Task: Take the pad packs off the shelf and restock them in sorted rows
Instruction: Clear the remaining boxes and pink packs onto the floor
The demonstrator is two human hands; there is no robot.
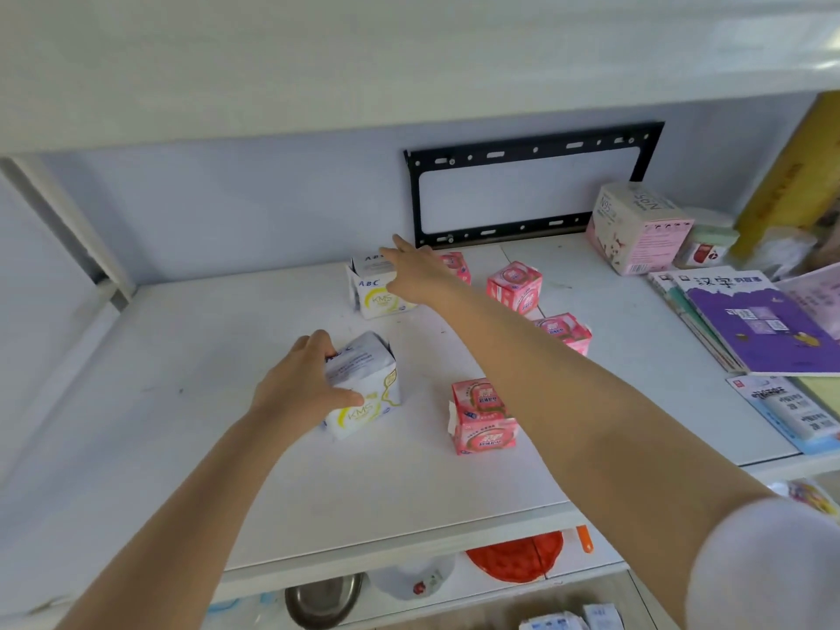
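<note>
On the white shelf (204,447) lie two white-and-yellow pad packs and several pink ones. My left hand (302,379) grips the nearer white pack (363,384) from its left side, thumb on the front. My right hand (416,272) reaches far back with straight fingers over the top of the farther white pack (375,293). A pink pack (457,266) is partly hidden behind that hand. Other pink packs sit at mid right (516,286), behind my right forearm (566,331), and near the front (484,416).
A black metal bracket (532,184) leans on the back wall. A pink N95 mask box (636,227) and stacked books (750,320) fill the shelf's right side. The shelf below holds a metal bowl (322,600) and a red plate (516,557).
</note>
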